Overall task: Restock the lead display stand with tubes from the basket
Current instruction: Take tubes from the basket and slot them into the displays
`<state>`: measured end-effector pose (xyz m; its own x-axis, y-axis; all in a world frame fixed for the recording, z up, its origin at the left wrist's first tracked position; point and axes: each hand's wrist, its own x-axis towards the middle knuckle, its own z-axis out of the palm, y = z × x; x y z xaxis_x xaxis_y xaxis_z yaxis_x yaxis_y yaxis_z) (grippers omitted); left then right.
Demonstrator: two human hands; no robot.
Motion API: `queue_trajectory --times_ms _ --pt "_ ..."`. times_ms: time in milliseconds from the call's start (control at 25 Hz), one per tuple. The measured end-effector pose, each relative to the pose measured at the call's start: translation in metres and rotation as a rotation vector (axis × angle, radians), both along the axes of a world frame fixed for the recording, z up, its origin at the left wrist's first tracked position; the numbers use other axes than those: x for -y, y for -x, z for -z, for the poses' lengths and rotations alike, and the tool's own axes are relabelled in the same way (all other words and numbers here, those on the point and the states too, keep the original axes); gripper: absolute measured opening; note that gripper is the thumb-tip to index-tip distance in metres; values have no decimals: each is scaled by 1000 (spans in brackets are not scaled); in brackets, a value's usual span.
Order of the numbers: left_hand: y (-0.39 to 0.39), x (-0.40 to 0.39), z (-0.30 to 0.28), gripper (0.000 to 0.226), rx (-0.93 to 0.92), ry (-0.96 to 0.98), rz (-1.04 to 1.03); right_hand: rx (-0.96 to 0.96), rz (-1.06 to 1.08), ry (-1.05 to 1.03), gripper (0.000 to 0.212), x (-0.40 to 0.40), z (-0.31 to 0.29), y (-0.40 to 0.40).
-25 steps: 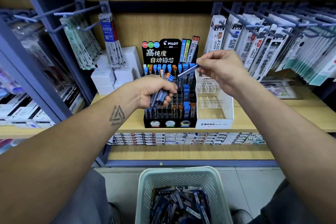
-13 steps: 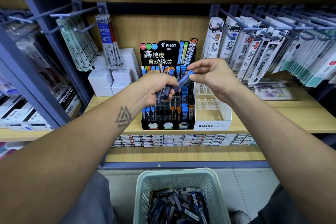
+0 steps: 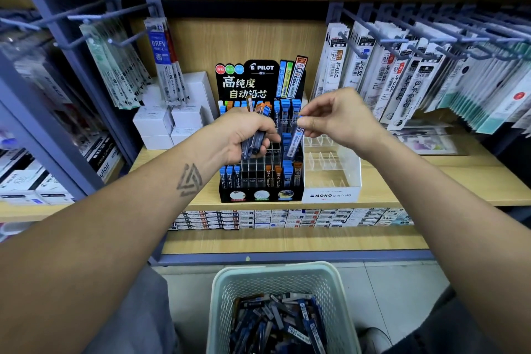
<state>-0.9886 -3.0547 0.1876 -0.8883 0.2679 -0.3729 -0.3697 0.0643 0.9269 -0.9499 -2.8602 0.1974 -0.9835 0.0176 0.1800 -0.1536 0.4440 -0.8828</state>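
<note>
Right hand (image 3: 342, 118) pinches a tube (image 3: 296, 139) over the half-filled stand (image 3: 260, 194); left hand (image 3: 244, 135) grips several.

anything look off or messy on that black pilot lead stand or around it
Nothing looks damaged or spilled. The black Pilot lead stand just has many vacant middle slots, and the clear acrylic Mono display beside it holds nothing. The loose tubes lie jumbled in the pale green perforated basket.
</note>
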Motion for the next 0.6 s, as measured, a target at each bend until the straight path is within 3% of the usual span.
queue_trajectory --times_ms 280,600 --pt "-3 0 -1 22 -41 27 28 -85 106 -359 8 10 19 -5" --pt "-1 2 3 21 -44 35 46 -58 -16 -628 13 14 32 -2"
